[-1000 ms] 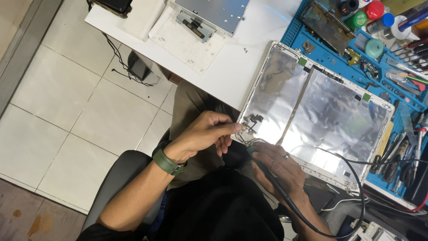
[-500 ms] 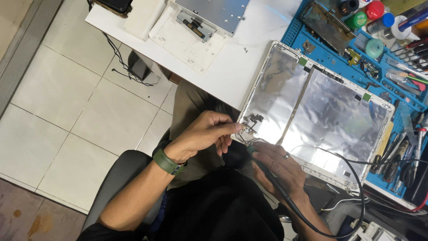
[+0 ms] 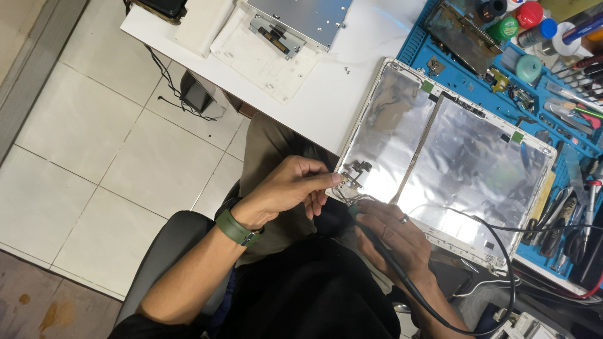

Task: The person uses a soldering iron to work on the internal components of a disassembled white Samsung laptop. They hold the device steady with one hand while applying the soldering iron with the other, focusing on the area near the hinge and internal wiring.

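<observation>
A white laptop lid (image 3: pixel 496 242) lined with silver foil lies on the desk edge and a blue work mat (image 3: pixel 477 88). My left hand (image 3: pixel 286 191), with a green watch on the wrist, pinches the lid's near corner beside a small metal hinge (image 3: pixel 356 171). My right hand (image 3: pixel 396 238), wearing a ring, grips a dark corded tool (image 3: pixel 377 242) whose tip meets the lid's edge just below the hinge. Its black cable (image 3: pixel 502 276) loops off to the right.
The blue mat holds several screwdrivers (image 3: pixel 575 69), pliers (image 3: pixel 556 216), small bottles (image 3: pixel 531 16) and a circuit board (image 3: pixel 455 31). A white laptop base (image 3: pixel 264 50) and metal plate (image 3: pixel 308 16) lie on the white desk (image 3: pixel 352 81). Tiled floor (image 3: pixel 113 157) lies to the left.
</observation>
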